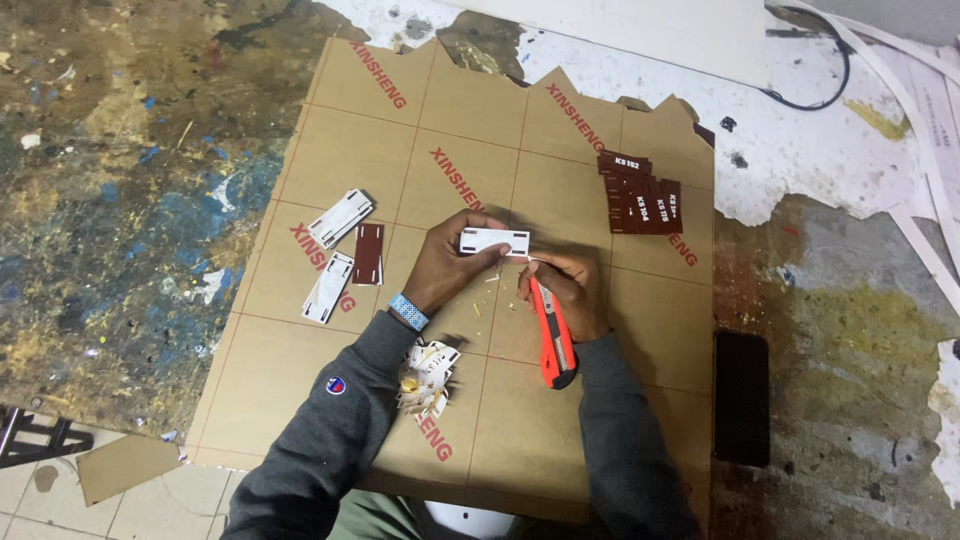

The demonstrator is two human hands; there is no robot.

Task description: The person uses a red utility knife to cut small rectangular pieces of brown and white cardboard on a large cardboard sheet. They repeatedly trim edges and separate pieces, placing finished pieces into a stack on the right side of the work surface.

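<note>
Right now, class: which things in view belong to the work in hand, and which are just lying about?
In use:
left hand holding the white tag
right hand with the orange utility knife
brown board underneath

Lying about:
dark red tags
black phone
black cable

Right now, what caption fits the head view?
Left hand holds a white tag; right hand trims it with an orange knife.

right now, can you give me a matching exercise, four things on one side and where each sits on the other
Things:
1. white tag
2. orange utility knife
3. dark red tag stack
4. black phone

Places:
a. on the table, right of the board
b. in the left hand
c. at the board's upper right
d. in the right hand

Pairs: 1-b, 2-d, 3-c, 4-a
</note>
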